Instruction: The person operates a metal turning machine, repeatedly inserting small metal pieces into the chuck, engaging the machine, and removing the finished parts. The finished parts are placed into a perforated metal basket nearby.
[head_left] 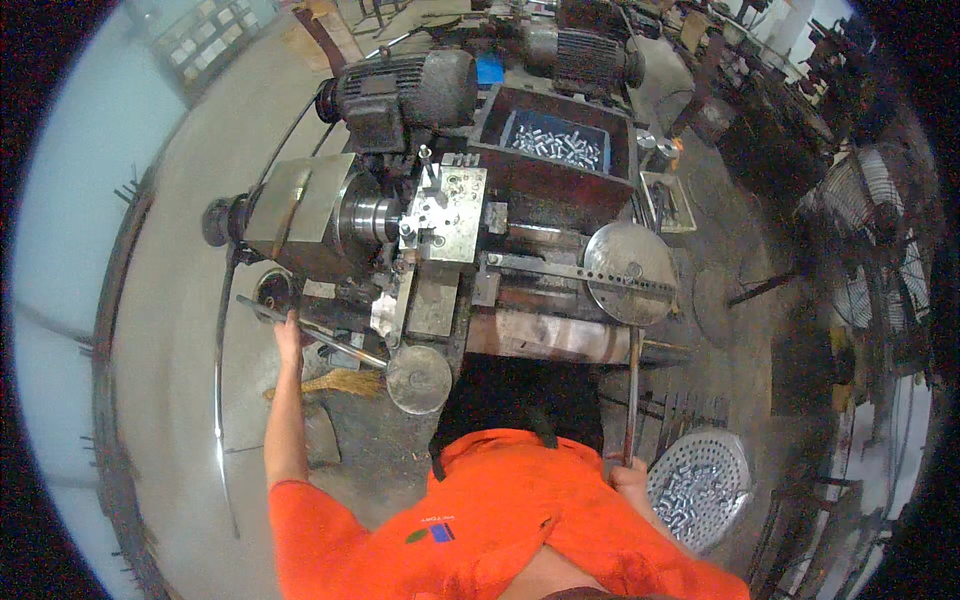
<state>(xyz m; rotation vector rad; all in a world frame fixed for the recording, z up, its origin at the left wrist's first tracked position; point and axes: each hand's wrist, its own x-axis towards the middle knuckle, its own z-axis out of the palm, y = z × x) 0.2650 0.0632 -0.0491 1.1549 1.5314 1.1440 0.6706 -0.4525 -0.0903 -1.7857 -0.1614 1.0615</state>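
My left hand (pixel 289 338) is closed round a long metal lever (pixel 345 348), left of the machine's front. This lever runs to a round metal disc (pixel 418 380) near the machine's front edge. Low at the right, my right hand (pixel 630 477) grips the lower end of an upright steel rod (pixel 634 395). The rod's top meets a larger round plate (pixel 628 250), which has a drilled bar across it. Between the levers stands a small lathe-like machine, with a shiny spindle (pixel 372 216) facing a steel tool block (pixel 450 215). Any workpiece at the spindle is too small to make out.
A brush (pixel 291 215) lies on the spindle housing. Behind the tool block, a blue bin (pixel 606 150) holds small metal parts. A perforated basket (pixel 738 462) of similar parts sits beside my right hand. Motors (pixel 425 88) stand behind; a broom head (pixel 345 382) lies on the floor, and a fan (pixel 865 215) is at right.
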